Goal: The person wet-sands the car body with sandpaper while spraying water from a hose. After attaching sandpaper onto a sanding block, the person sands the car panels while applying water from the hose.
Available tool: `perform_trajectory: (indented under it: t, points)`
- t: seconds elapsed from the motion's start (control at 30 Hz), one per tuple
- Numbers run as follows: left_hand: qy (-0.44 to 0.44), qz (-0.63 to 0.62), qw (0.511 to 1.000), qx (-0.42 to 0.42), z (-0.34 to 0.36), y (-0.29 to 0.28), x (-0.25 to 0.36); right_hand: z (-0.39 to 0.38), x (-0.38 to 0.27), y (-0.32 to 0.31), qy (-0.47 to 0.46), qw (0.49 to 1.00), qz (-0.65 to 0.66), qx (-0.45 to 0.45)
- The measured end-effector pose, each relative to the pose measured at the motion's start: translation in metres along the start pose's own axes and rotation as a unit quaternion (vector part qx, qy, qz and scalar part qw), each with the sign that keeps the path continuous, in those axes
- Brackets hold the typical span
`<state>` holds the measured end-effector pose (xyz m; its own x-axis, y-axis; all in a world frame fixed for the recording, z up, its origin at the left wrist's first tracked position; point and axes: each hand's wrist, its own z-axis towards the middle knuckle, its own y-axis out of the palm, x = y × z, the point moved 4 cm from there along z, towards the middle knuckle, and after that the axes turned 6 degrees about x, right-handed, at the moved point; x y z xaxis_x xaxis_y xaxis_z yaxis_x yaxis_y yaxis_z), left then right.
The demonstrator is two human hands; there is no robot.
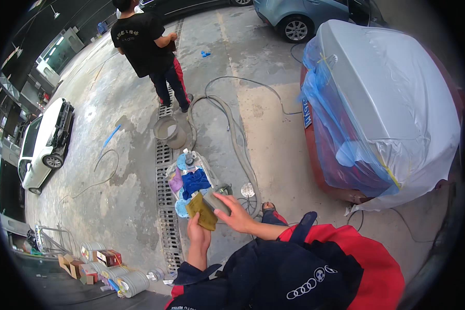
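Observation:
My left hand [198, 235] is closed on an olive-yellow sheet [202, 211] that looks like sandpaper. My right hand [236, 214] grips a flat grey block [216, 200], held against or just beside the sheet's right edge; whether they touch I cannot tell. Just beyond both hands stands a small trolley or stand [205, 168] with things spread on top. On it lie a dark blue cloth [195, 182], a purple cloth [175, 180] and light blue perforated discs [182, 208]. A small bottle [189, 158] is at its far end.
A bucket [169, 133] stands beyond the trolley beside a floor drain grate [169, 235]. Hoses [232, 121] cross the floor. To the right is a red car wrapped in plastic sheeting [367, 93]. Another person [139, 41] stands ahead. Cans [132, 283] and boxes [72, 266] lie lower left.

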<state>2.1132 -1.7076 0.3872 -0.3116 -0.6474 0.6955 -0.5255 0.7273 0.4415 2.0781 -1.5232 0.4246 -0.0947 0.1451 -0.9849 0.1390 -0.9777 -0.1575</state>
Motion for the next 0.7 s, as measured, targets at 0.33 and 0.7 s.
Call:
perform_trajectory:
  t: [0.33, 0.7]
  points:
    - [0.041, -0.051, 0.979, -0.194, 0.047, 0.282, 0.009, 0.141, -0.041, -0.160, -0.105, 0.981, -0.070, 0.146]
    - [-0.047, 0.005, 0.959, -0.280, 0.244, 0.449, -0.006, 0.360, 0.020, -0.261, -0.016, 0.979, -0.004, 0.203]
